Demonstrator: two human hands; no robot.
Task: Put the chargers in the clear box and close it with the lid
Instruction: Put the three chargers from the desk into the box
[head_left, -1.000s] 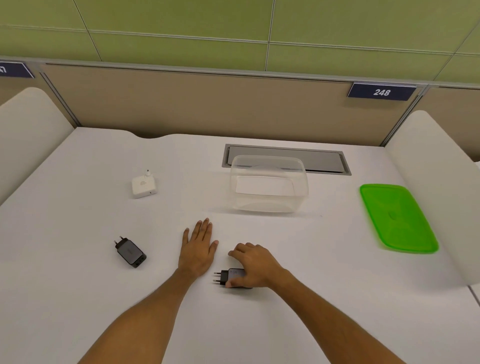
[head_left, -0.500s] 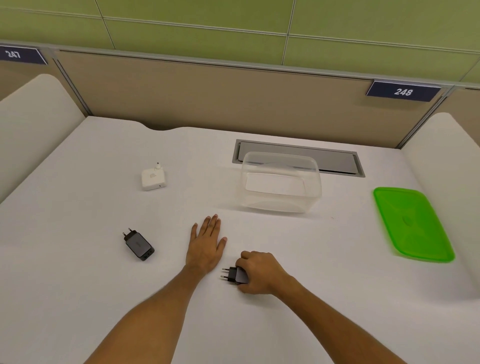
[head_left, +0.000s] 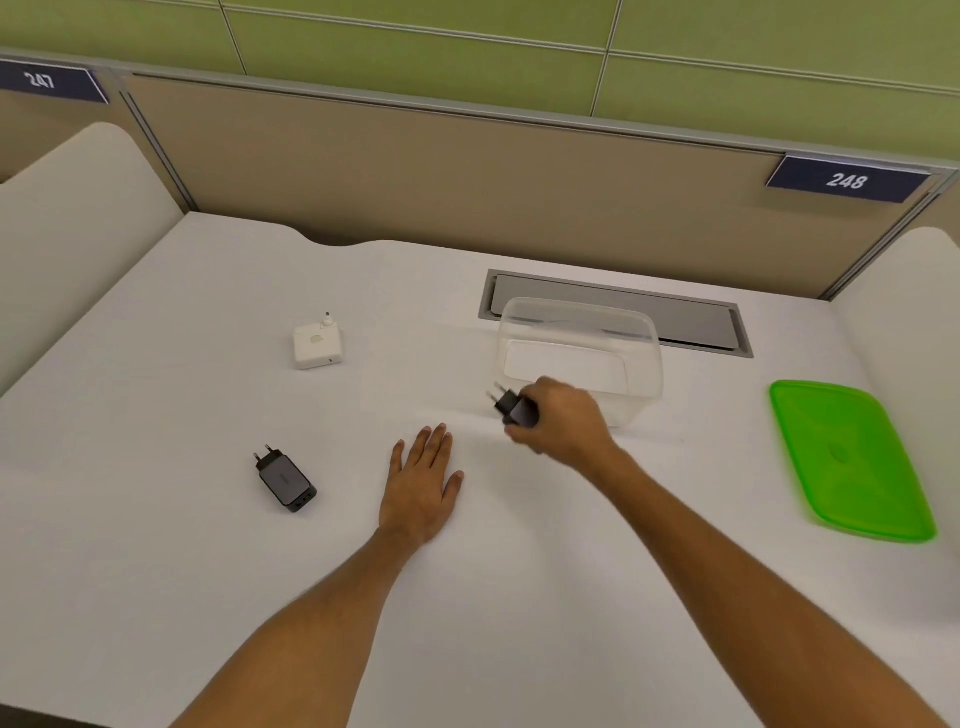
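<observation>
My right hand (head_left: 563, 420) grips a small black charger (head_left: 514, 408), lifted off the desk just in front of the near left corner of the clear box (head_left: 579, 325). The box stands open with nothing in it. My left hand (head_left: 422, 486) lies flat on the desk, fingers spread, holding nothing. A second black charger (head_left: 285, 480) lies to its left. A white charger (head_left: 317, 344) sits farther back on the left. The green lid (head_left: 847, 460) lies flat on the right.
The white desk (head_left: 156, 571) is bounded by a tan partition (head_left: 467, 182) at the back and rounded white side panels (head_left: 67, 208). A grey cable slot (head_left: 696, 322) sits behind the box. Label plates read 247 and 248.
My right hand has lifted the black charger from the desk and carried it forward up to the clear box. My left hand has stayed flat; the camera shifted.
</observation>
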